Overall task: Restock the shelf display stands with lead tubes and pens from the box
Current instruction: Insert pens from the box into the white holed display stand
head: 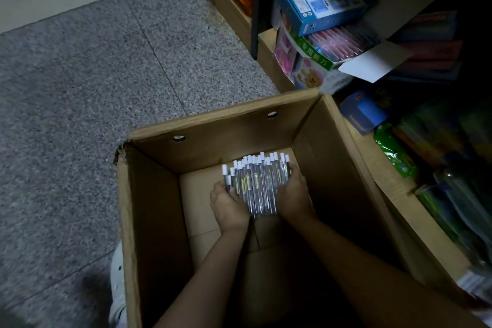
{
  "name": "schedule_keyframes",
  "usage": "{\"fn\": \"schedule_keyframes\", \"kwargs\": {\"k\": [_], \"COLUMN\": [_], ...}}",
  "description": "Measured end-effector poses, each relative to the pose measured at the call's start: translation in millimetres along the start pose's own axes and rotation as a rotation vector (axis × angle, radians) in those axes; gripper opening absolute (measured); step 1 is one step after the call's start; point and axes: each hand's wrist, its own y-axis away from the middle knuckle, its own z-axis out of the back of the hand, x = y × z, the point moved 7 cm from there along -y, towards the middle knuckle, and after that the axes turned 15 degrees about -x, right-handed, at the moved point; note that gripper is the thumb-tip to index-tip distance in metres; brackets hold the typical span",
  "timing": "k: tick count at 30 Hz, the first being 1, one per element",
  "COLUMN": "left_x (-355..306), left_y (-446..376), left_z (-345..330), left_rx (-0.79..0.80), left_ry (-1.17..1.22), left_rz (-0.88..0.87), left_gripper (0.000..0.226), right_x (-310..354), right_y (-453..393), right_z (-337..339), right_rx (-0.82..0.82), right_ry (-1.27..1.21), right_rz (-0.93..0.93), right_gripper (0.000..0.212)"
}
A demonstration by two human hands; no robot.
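Cardboard box [149,221]: brown, open at the top, standing on the floor; two small round holes show in its far wall, and the near-left top corner is torn.
Lead tubes [257,184]: a thick bundle of clear slim tubes with white caps, caps pointing away from the person, some with yellow labels; the bundle is deep inside the box, above its bare bottom.
Left hand [229,206]: cupped against the left side of the bundle, fingers curled under and around the tubes.
Right hand [292,194]: cupped against the right side of the bundle, fingers wrapped round the tubes near the caps.
Grip: both hands clamped on the same bundle, pressing it together from either side.
Forearms: both reach down into the box from the near edge.
Floor [80,88]: grey speckled tiles, with paler tiles at the far left.
Shelf [266,42]: just right of the box, low, dim and crowded with goods.
Blue carton [316,0]: printed, lying tilted on top of a display box of pink packets [338,40].
Green packets [394,152]: lying on the lower shelf, near the box's right wall.
White shoe [117,287]: beside the box's near-left corner.
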Motion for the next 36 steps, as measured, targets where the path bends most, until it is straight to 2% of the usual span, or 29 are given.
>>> {"fn": "schedule_keyframes", "kwargs": {"k": [4, 7, 8, 10, 13, 16, 18, 22, 27, 29, 31, 33, 36], "left_x": [6.9, 4.2, -3.1, -26.3, -70.5, -113.6, -141.2, -202.5, -286.4, -315.3, -335.9, -347.4, -357.5], "left_y": [-7.3, -4.1, 1.8, 22.5, 54.1, 74.8, 86.2, 116.7, 158.5, 176.2, 192.0, 200.3, 202.9], "left_z": [8.5, 16.6, 17.0, 18.3, 36.4, 69.8, 94.0, 136.7, 188.6, 207.9, 222.4, 228.3, 224.9], "left_rx": [0.007, 0.084, 0.151, 0.335, 0.594, 0.758, 0.823, 0.969, 1.065, 1.099, 1.118, 1.106, 1.097], "left_ry": [-0.004, -0.010, 0.047, 0.311, 0.634, 0.795, 0.824, 0.835, 0.857, 0.845, 0.832, 0.836, 0.852], "left_rz": [0.069, 0.116, 0.137, 0.227, 0.298, 0.226, 0.138, -0.026, -0.164, -0.242, -0.310, -0.328, -0.322], "left_gripper": [0.026, 0.025, 0.025, 0.024, 0.025, 0.026, 0.025, 0.038, 0.021, 0.014, 0.014, 0.015, 0.018], "right_x": [2.2, 6.6, 8.5, 13.3, 36.1, 61.4, 78.3, 110.8, 136.0, 140.8, 144.4, 145.0, 141.2], "right_y": [9.8, 28.8, 37.6, 52.7, 70.1, 83.3, 92.2, 114.2, 140.8, 146.8, 149.3, 147.2, 138.8], "right_z": [11.2, 19.3, 22.8, 33.3, 67.7, 120.5, 160.0, 242.3, 347.7, 379.8, 398.8, 409.3, 420.3], "right_rx": [-0.011, 0.116, 0.181, 0.263, 0.271, 0.198, 0.175, 0.133, -0.063, -0.090, -0.023, 0.023, -0.018], "right_ry": [-0.042, -0.269, -0.374, -0.554, -0.712, -0.779, -0.825, -0.827, -0.820, -0.866, -0.964, -1.023, -0.990], "right_rz": [0.050, 0.067, 0.018, -0.081, -0.027, 0.101, 0.162, 0.338, 0.499, 0.528, 0.513, 0.455, 0.406], "right_gripper": [0.065, 0.052, 0.046, 0.040, 0.038, 0.032, 0.026, 0.023, 0.021, 0.015, 0.008, 0.010, 0.009]}}
